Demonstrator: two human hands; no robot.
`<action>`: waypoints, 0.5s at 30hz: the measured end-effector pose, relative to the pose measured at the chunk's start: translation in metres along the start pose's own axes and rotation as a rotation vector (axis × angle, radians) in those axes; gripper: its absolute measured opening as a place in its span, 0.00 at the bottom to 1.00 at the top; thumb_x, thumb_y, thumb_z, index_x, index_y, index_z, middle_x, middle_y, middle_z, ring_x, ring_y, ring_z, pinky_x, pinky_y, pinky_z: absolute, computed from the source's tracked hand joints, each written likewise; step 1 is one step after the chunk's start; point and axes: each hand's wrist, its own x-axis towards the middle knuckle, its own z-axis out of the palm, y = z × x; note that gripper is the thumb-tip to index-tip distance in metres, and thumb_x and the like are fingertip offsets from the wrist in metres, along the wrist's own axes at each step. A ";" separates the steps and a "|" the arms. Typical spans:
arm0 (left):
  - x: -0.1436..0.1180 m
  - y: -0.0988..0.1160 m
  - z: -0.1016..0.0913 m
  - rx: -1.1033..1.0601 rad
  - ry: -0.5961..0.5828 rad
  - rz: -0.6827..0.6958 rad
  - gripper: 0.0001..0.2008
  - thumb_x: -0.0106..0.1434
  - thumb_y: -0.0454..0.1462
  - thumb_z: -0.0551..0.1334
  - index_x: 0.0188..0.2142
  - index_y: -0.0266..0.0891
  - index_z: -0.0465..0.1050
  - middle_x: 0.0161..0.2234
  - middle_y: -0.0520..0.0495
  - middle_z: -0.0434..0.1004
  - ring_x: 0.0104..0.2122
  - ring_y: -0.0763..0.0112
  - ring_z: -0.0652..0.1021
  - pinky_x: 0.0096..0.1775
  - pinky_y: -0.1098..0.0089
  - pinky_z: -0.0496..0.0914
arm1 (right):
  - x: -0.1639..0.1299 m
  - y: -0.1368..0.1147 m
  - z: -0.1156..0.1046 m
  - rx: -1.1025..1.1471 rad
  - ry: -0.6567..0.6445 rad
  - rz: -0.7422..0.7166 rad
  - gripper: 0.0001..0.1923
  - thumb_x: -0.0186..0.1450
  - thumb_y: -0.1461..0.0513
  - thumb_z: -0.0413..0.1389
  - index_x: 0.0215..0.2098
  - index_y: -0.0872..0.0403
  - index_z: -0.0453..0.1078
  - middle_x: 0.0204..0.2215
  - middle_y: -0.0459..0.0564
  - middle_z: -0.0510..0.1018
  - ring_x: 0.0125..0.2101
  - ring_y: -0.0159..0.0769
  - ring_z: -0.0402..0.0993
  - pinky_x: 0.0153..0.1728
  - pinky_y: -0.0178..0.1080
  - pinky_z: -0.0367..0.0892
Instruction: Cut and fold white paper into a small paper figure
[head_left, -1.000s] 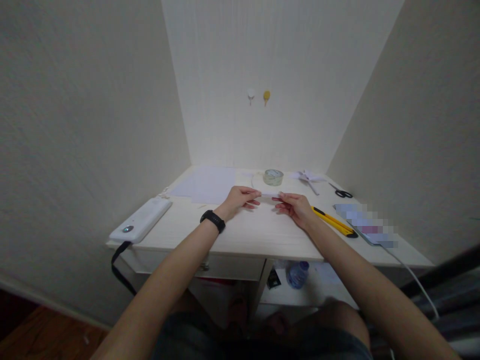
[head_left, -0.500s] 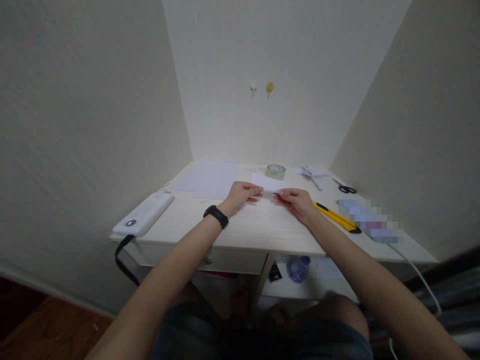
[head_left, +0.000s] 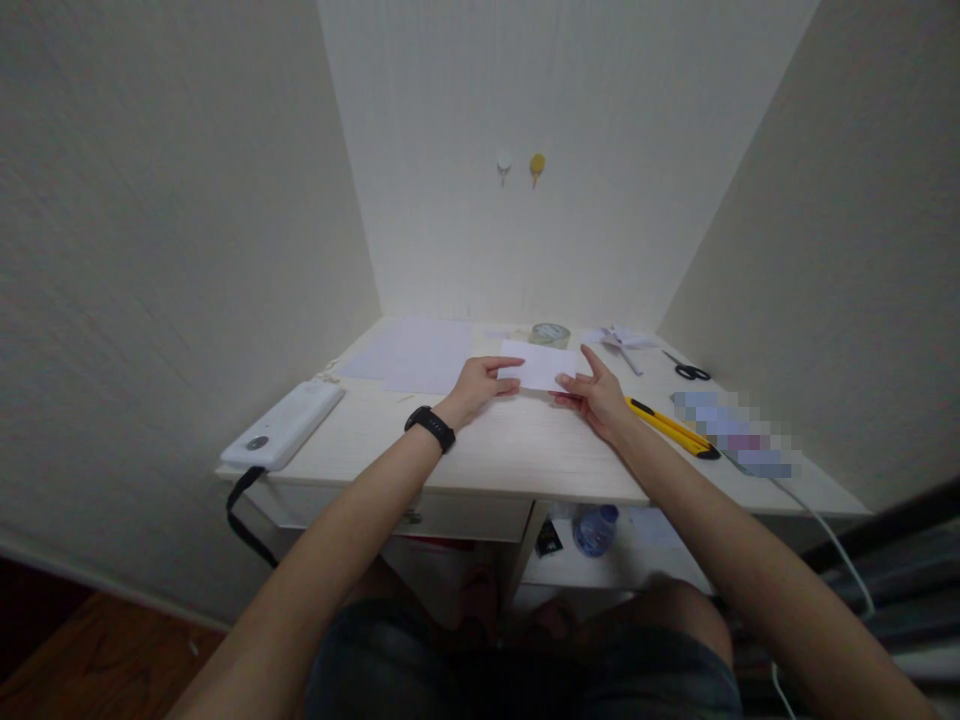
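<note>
A small white piece of paper (head_left: 541,366) is held up between my two hands, above the desk. My left hand (head_left: 484,382) grips its left end with thumb and fingers; a black watch (head_left: 431,428) is on that wrist. At the right end, my right hand (head_left: 592,392) has its thumb on the paper's lower corner, with the index finger raised at the edge and other fingers behind. Behind the paper stands a roll of clear tape (head_left: 550,335). A yellow utility knife (head_left: 673,428) lies just right of my right hand.
White sheets of paper (head_left: 416,352) lie at the back left of the desk (head_left: 480,450). A white device (head_left: 285,425) with a black strap sits at the left edge. To the right are a paper pinwheel (head_left: 621,345), scissors (head_left: 690,370) and a blurred-out item (head_left: 727,430). A bottle (head_left: 596,530) stands underneath.
The paper has tilted so that its face shows more. My right index finger has lifted from its pinch and spread upward. My left fingers have parted slightly along the paper's edge.
</note>
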 end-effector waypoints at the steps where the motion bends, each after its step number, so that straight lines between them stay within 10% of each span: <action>1: -0.001 0.001 0.001 -0.024 -0.014 0.001 0.33 0.47 0.28 0.73 0.55 0.34 0.74 0.33 0.48 0.80 0.29 0.75 0.76 0.38 0.69 0.75 | 0.001 0.000 0.000 -0.002 0.006 0.003 0.48 0.48 0.66 0.70 0.64 0.50 0.59 0.34 0.47 0.83 0.28 0.35 0.80 0.28 0.35 0.79; 5: -0.002 0.008 0.002 -0.084 0.009 -0.035 0.52 0.50 0.29 0.72 0.70 0.44 0.49 0.32 0.51 0.79 0.30 0.72 0.78 0.37 0.68 0.75 | 0.003 0.000 -0.003 -0.046 -0.004 0.039 0.20 0.46 0.65 0.71 0.38 0.56 0.77 0.34 0.50 0.83 0.30 0.34 0.79 0.29 0.33 0.78; 10: -0.002 0.011 -0.001 0.096 0.068 -0.046 0.15 0.55 0.40 0.71 0.38 0.30 0.78 0.21 0.51 0.73 0.21 0.77 0.70 0.24 0.76 0.63 | 0.002 0.000 -0.006 -0.084 -0.102 0.091 0.16 0.44 0.61 0.73 0.28 0.57 0.77 0.28 0.49 0.81 0.25 0.34 0.75 0.26 0.37 0.77; 15: -0.004 0.012 -0.003 0.089 -0.077 -0.119 0.13 0.50 0.40 0.73 0.29 0.31 0.77 0.26 0.46 0.76 0.23 0.75 0.73 0.25 0.74 0.63 | 0.002 0.000 -0.007 -0.112 -0.101 0.075 0.17 0.42 0.58 0.74 0.27 0.58 0.79 0.25 0.49 0.81 0.22 0.30 0.72 0.22 0.32 0.68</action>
